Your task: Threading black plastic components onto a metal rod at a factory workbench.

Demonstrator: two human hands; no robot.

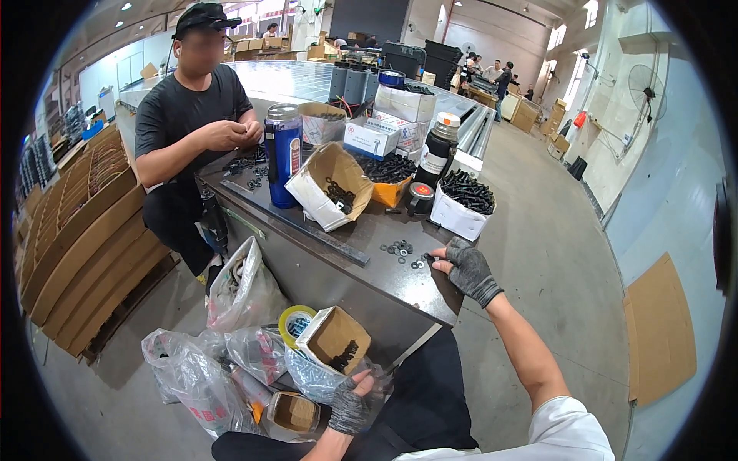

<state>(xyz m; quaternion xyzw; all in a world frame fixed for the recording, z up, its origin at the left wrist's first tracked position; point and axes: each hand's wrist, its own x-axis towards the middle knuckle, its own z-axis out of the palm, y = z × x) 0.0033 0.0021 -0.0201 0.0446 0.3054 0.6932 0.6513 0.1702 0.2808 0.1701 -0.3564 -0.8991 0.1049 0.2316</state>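
My right hand (470, 273), in a grey fingerless glove, reaches over the table's near corner. Its thumb and forefinger pinch a small dark washer (428, 258) at the edge of a loose scatter of black and silver washers (400, 248). Lower down, my left hand (350, 405), gloved the same way, is beside an open carton (314, 338) with small black parts at its bottom. Its fingers are curled together; whatever lies in them is hidden. A tilted white-edged carton (311, 192) on the table holds more dark washers.
Black bolts fill a white box (459, 219) and an orange-sided box (390, 192). A blue flask (283, 157), a black flask (438, 146) and a metal strip (338, 244) are on the table. Plastic bags (192, 376) and a smaller carton (294, 412) sit below. A co-worker (196, 115) works across the table.
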